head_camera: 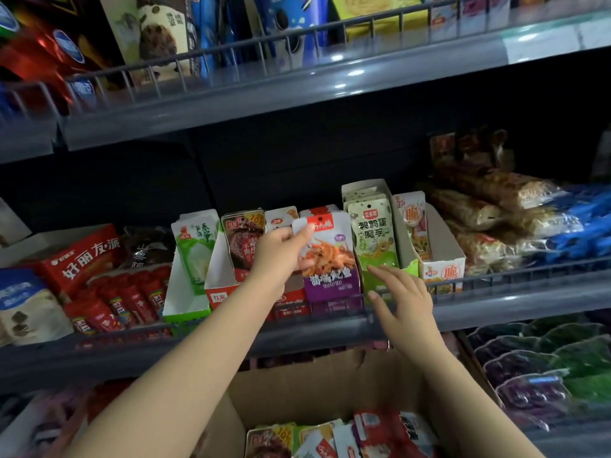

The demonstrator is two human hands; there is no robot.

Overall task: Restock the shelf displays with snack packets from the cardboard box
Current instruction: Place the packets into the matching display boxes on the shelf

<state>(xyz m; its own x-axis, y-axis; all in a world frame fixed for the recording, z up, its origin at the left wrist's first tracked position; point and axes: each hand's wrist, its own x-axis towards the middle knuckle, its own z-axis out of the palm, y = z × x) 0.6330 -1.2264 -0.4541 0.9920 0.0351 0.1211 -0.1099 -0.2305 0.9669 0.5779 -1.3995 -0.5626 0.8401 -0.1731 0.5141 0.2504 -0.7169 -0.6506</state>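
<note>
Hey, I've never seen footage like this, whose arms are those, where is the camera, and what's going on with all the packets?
There is no machine here: a person wears a camera on the head, so the single picture looks forward and down along their own two arms at a shop shelf. The left hand pinches a purple and white snack packet by its upper corner, at the row of display cartons on the middle shelf. The right hand is open, fingers spread, beside the green packets in the next carton. Below, an open cardboard box holds more mixed packets. Other snacks fill the shelves above and alongside.
</note>
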